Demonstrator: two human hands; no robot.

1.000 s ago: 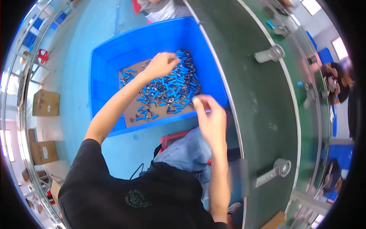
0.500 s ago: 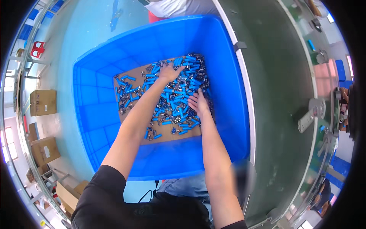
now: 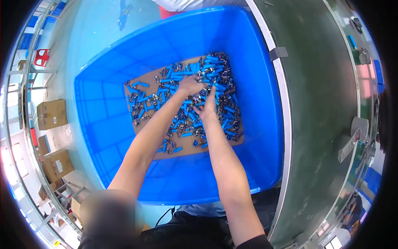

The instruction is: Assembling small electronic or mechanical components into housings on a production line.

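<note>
Many small metal pieces with blue, tube-shaped handles (image 3: 163, 91) lie heaped in a large blue tub (image 3: 103, 143); their exact kind is too small to make out. My left hand (image 3: 191, 85) reaches into the upper middle of the heap, fingers stretched to the right and partly hidden among the pieces. Just below and to its right is my right hand (image 3: 208, 107), thumb and fingers apart, touching the pieces. The two hands are close together, with a few pieces between them. I see nothing gripped in either.
Brown cardboard (image 3: 145, 79) lines the tub's bottom. Along the right runs a long dark green conveyor-like surface (image 3: 315, 103) with a pale edge, close against the tub's wall. Cardboard boxes (image 3: 52, 114) and a red stool (image 3: 42, 57) stand at the left. Someone's pale clothing (image 3: 190, 4) shows beyond the tub.
My hands have drawn closer together: the left moved right and down, the right moved left. Pieces in the middle are pushed about, and the view has shifted slightly.
</note>
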